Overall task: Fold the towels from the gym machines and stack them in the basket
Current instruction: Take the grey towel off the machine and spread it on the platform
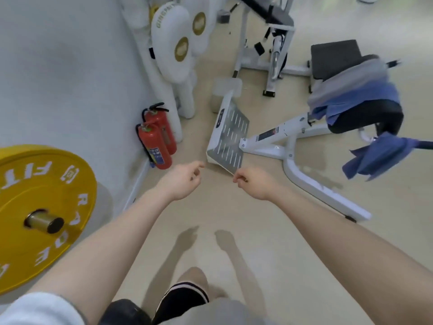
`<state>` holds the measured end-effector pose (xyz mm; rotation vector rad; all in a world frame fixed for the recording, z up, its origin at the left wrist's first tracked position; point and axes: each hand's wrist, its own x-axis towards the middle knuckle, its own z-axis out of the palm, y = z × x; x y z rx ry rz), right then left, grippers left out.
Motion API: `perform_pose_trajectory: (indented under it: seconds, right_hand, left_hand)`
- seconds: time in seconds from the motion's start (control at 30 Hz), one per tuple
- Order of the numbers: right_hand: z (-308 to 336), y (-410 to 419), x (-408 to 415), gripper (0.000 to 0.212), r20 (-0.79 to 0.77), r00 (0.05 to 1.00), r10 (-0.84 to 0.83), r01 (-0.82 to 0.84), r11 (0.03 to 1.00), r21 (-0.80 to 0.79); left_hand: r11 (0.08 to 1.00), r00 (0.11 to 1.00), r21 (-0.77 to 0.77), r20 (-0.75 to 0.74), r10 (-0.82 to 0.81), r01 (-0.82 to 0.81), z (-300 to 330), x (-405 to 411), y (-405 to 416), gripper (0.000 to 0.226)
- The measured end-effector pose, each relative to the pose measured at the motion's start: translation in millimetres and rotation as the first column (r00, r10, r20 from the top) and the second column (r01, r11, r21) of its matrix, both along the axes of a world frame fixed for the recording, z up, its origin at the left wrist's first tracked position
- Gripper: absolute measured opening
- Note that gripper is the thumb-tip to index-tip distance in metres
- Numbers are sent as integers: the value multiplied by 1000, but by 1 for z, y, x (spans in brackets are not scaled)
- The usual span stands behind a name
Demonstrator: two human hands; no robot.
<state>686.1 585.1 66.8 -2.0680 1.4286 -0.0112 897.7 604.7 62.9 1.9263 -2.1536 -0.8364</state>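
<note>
A grey towel [349,83] and a blue towel [358,102] lie draped over the black pad of a white gym machine [293,139] at the right. Another blue towel [379,156] hangs from a dark bar at the far right edge. My left hand [182,181] and my right hand [255,184] reach forward over the floor, empty, fingers loosely curled, well short of the towels. No basket is in view.
The machine's slotted metal footplate [230,137] stands just beyond my hands. Two red fire extinguishers [155,139] stand against the left wall. A yellow weight plate [39,214] juts out at the left. White pads [175,48] and another machine frame [269,43] stand behind.
</note>
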Motion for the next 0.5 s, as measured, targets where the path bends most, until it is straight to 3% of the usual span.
perform_pose_trajectory:
  seconds: [0.17,0.33,0.5]
  right_hand:
    - [-9,-71,-34,27,31,976,-215,214,976,46]
    - [0,-133,-67,28,39,920,-390,388,920,53]
    - [2,-168,-135,27,73,797,-599,597,801,53]
  left_hand:
    - [961,960,45,60,-274,272,-18,-43,-95,38]
    - [909,910,56,27,-415,413,-15,-88,-197,37]
    - [807,810,99,24,-586,582,-15,-167,-274,36]
